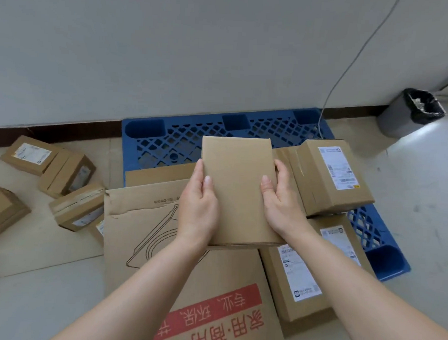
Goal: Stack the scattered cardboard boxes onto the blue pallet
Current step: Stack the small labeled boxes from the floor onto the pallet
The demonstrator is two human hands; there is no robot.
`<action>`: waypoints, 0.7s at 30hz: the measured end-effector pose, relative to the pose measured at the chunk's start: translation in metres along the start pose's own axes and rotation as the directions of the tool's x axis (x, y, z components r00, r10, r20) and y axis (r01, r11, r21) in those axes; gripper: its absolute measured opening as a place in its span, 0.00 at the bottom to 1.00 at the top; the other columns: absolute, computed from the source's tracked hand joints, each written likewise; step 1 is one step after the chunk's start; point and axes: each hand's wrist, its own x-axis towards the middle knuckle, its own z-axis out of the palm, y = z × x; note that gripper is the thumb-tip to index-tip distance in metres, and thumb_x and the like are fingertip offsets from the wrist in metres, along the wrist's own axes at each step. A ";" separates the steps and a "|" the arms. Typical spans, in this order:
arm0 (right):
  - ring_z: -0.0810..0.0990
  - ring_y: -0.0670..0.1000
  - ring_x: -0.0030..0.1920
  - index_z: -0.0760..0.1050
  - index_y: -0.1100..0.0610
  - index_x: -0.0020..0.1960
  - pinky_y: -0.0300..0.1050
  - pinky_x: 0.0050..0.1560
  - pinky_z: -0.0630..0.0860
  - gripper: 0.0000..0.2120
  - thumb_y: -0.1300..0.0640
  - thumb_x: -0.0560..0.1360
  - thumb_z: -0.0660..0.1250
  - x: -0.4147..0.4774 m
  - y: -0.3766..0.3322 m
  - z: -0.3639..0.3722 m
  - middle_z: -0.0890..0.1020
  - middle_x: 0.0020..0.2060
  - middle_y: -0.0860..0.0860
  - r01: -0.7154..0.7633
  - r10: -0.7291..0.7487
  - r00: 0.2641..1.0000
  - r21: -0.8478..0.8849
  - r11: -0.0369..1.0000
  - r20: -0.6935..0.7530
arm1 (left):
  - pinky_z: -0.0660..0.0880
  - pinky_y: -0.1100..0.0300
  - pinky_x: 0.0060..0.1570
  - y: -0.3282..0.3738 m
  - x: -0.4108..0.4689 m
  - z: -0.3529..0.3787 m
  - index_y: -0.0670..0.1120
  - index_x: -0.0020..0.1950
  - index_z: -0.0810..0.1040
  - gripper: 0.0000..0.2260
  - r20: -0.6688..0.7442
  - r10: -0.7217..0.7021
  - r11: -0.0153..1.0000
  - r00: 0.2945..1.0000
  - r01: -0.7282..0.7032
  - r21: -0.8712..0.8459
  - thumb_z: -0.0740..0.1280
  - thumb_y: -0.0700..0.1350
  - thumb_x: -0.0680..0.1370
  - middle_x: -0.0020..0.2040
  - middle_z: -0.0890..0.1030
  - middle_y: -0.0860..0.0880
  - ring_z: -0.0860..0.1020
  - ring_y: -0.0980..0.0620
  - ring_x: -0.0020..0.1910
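Observation:
I hold a plain flat cardboard box (239,186) between both hands, above the blue pallet (183,139). My left hand (198,207) grips its left edge, thumb on top. My right hand (280,208) grips its right edge the same way. A large printed carton (187,284) with red lettering lies on the pallet's near part under my arms. A labelled box (330,174) sits on the pallet's right side, and a longer labelled box (303,276) lies nearer to me. The far part of the pallet's grid is bare.
Several small cardboard boxes (63,175) lie scattered on the floor at the left, one brown box (0,211) at the frame's edge. A grey waste bin (410,111) with a black liner stands by the wall at right. A thin cable (351,62) hangs down the wall to the pallet.

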 end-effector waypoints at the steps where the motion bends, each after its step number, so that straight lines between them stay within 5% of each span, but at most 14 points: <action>1: 0.74 0.48 0.58 0.54 0.53 0.74 0.40 0.55 0.66 0.22 0.52 0.81 0.54 0.004 0.006 -0.011 0.75 0.56 0.44 0.000 -0.001 1.000 -0.025 1.000 -0.023 | 0.59 0.57 0.73 0.001 0.001 0.014 0.51 0.76 0.59 0.20 0.001 -0.001 1.000 1.000 0.001 0.004 0.53 0.45 0.83 0.73 0.64 0.57 0.62 0.60 0.71; 6: 0.74 0.51 0.60 0.58 0.55 0.72 0.41 0.54 0.66 0.20 0.53 0.81 0.55 0.035 0.033 -0.057 0.76 0.57 0.48 0.003 -0.008 0.999 -0.128 0.992 -0.040 | 0.59 0.57 0.73 0.001 0.009 0.075 0.51 0.76 0.59 0.20 -0.001 -0.019 1.000 1.000 0.019 -0.011 0.53 0.45 0.83 0.74 0.64 0.57 0.62 0.59 0.72; 13: 0.61 0.56 0.71 0.49 0.55 0.77 0.50 0.68 0.60 0.27 0.50 0.81 0.53 0.076 0.068 -0.081 0.60 0.72 0.55 -0.063 0.064 0.998 -0.317 0.946 -0.008 | 0.59 0.53 0.73 -0.017 0.030 0.139 0.50 0.77 0.57 0.21 -0.026 -0.021 1.000 0.999 0.021 0.006 0.52 0.47 0.83 0.75 0.62 0.55 0.61 0.57 0.73; 21: 0.60 0.57 0.72 0.49 0.60 0.76 0.52 0.69 0.60 0.27 0.55 0.81 0.54 0.095 0.093 -0.077 0.55 0.74 0.56 -0.115 0.095 0.993 -0.383 0.917 -0.072 | 0.57 0.55 0.74 -0.044 0.047 0.169 0.47 0.77 0.56 0.21 -0.053 -0.005 0.998 0.999 0.008 0.060 0.51 0.46 0.83 0.76 0.61 0.52 0.59 0.55 0.74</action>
